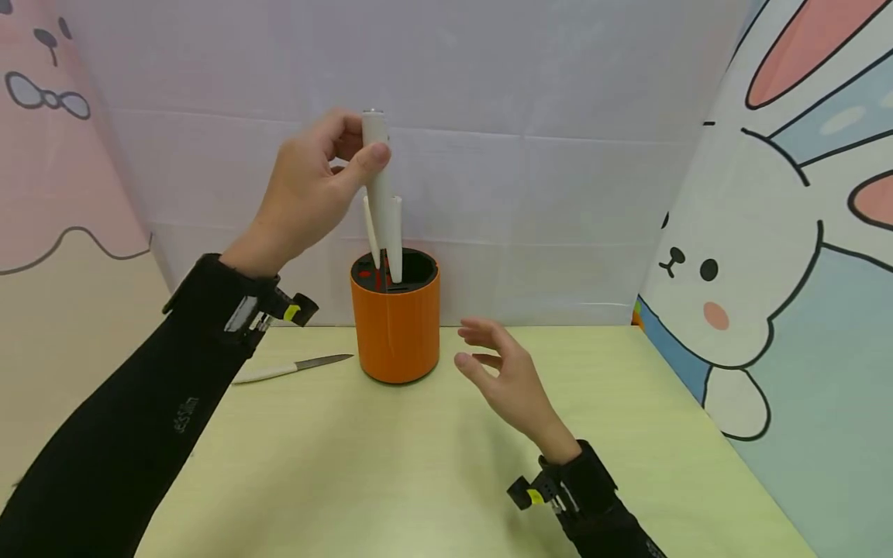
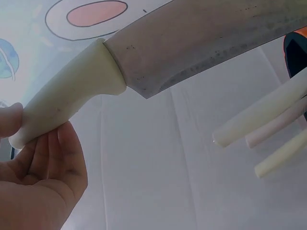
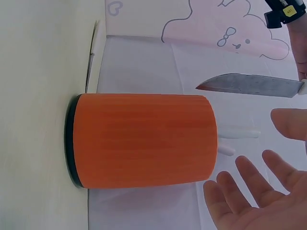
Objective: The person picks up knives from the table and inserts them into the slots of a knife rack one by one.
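Note:
My left hand (image 1: 307, 178) grips the end of a large kitchen knife's pale handle (image 1: 378, 182), above an orange knife holder (image 1: 396, 333). Its broad steel blade (image 2: 192, 43) shows bare in the left wrist view. From the right wrist, the blade (image 3: 249, 85) points down, its tip a little below the holder's rim and to one side. Other white handles (image 1: 395, 248) stick up from the black slotted top. My right hand (image 1: 505, 380) hovers to the right of the holder, fingers loosely bent and holding nothing.
A small knife (image 1: 279, 372) with a white handle lies on the pale yellow table (image 1: 335, 465), left of the holder. Behind stands a white sheet (image 1: 523, 194); a rabbit-printed panel (image 1: 753, 256) borders the right side, a pink one (image 1: 77, 170) the left.

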`<action>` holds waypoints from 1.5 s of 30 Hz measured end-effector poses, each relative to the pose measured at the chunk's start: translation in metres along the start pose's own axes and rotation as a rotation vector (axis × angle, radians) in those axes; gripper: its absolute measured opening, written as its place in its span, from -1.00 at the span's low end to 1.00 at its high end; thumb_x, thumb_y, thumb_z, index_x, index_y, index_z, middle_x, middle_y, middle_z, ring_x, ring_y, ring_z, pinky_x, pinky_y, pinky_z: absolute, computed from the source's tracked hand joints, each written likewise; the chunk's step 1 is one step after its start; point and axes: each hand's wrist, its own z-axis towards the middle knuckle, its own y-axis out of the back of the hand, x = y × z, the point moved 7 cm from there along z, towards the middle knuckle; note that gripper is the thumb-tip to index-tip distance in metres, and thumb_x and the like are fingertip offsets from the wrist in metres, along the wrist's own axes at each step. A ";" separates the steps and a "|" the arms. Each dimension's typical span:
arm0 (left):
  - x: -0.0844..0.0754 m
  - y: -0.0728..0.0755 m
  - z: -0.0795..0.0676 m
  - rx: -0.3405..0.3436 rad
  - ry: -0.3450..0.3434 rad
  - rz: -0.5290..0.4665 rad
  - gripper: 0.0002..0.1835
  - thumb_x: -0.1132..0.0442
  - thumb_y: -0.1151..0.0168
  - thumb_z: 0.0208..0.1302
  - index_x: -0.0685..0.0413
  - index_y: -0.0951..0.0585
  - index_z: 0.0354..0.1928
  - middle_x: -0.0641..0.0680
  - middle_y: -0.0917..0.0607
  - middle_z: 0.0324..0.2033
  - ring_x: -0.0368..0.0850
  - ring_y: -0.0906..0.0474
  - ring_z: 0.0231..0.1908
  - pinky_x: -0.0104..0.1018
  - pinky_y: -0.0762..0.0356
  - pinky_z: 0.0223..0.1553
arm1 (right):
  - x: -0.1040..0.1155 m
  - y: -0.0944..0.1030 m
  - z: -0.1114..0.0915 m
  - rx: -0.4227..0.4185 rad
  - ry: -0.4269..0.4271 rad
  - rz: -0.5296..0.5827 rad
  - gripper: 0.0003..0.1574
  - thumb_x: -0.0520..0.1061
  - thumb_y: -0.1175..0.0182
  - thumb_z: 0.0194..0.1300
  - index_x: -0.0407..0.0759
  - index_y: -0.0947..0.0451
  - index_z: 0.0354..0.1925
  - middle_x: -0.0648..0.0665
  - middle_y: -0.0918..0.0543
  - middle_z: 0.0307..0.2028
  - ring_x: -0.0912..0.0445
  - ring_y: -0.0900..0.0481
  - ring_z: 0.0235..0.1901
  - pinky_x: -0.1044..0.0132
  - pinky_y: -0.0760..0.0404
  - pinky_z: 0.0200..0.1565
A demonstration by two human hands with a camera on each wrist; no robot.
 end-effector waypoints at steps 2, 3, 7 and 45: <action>-0.002 0.006 0.006 -0.011 -0.003 0.019 -0.70 0.01 -0.13 0.39 0.01 -0.50 0.01 -0.05 -0.59 -0.22 -0.20 -0.46 -0.22 -0.32 -0.47 -0.23 | 0.000 -0.001 0.000 0.003 -0.003 -0.013 -0.50 -0.26 -0.20 0.32 -0.19 -0.37 0.21 -0.19 -0.53 0.08 0.01 -0.47 0.06 0.04 -0.53 0.05; -0.003 0.008 0.009 -0.016 -0.005 0.028 -0.71 0.01 -0.13 0.39 0.01 -0.50 0.01 -0.05 -0.59 -0.22 -0.20 -0.46 -0.21 -0.32 -0.46 -0.23 | 0.001 -0.001 0.000 0.006 -0.005 -0.019 -0.49 -0.26 -0.20 0.32 -0.19 -0.37 0.21 -0.18 -0.52 0.08 0.01 -0.47 0.07 0.06 -0.53 0.05; -0.006 0.015 0.020 -0.028 -0.028 0.070 -0.71 0.04 -0.12 0.40 0.04 -0.50 0.02 -0.04 -0.58 -0.21 -0.21 -0.45 -0.21 -0.34 -0.46 -0.19 | -0.001 -0.001 0.001 0.012 -0.007 -0.023 -0.49 -0.25 -0.20 0.32 -0.19 -0.36 0.21 -0.18 -0.52 0.09 0.00 -0.46 0.07 0.02 -0.52 0.06; 0.041 0.005 0.048 -0.026 0.026 0.089 -0.69 0.05 -0.10 0.41 0.07 -0.48 0.05 -0.01 -0.53 -0.12 -0.18 -0.43 -0.12 -0.34 -0.43 -0.05 | -0.003 -0.001 -0.001 0.021 -0.012 -0.040 -0.46 -0.23 -0.20 0.33 -0.19 -0.34 0.23 -0.18 -0.51 0.10 0.00 -0.46 0.09 0.09 -0.52 0.07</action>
